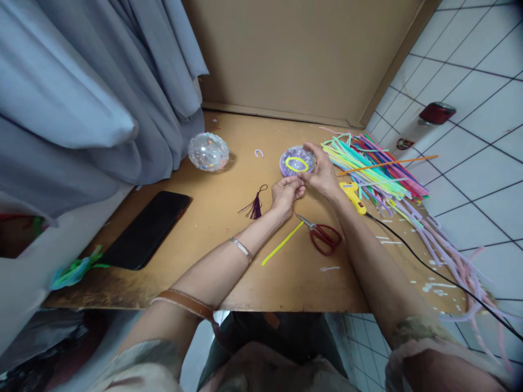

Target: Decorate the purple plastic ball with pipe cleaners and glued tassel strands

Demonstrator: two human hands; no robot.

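Table: wood top (229,223) under everything in reach; scissors (314,228), red-handled, taken as the landmark.
Curtain: grey cloth (122,81), far left of the scissors and beyond.
Stems: loose bundle of fuzzy coloured stems (376,169), right of the scissors and farther back, paler ones trailing toward the near edge.
Phone: black phone (149,231) lying flat, well left of the scissors.
Right hand: right hand (322,171) curved round the right side of the purple ball (294,152), thumb at its near edge.
Left hand: left hand (286,191) beyond the scissors, slightly left; fingertips drawn narrow by the ball's near edge. Cannot tell what is pinched.
Clear ball: speckled clear ball (208,152), far back and left of the scissors.
Purple ball: straight beyond the scissors, a little left, at the fingers. Judged light, smooth and rather slick, stiff but thin enough to dent or crack. Best hold: opposite sides, light pressure, clear of the ring.
Glue gun: yellow glue gun (354,198), right of the scissors and beyond.
Strip: yellow strip (283,244), just left of the scissors.
Tassel: dark tassel (255,208), left of the scissors.
Ring: yellow ring (296,170) on the ball's face, beyond the scissors; looks soft, easily bent.
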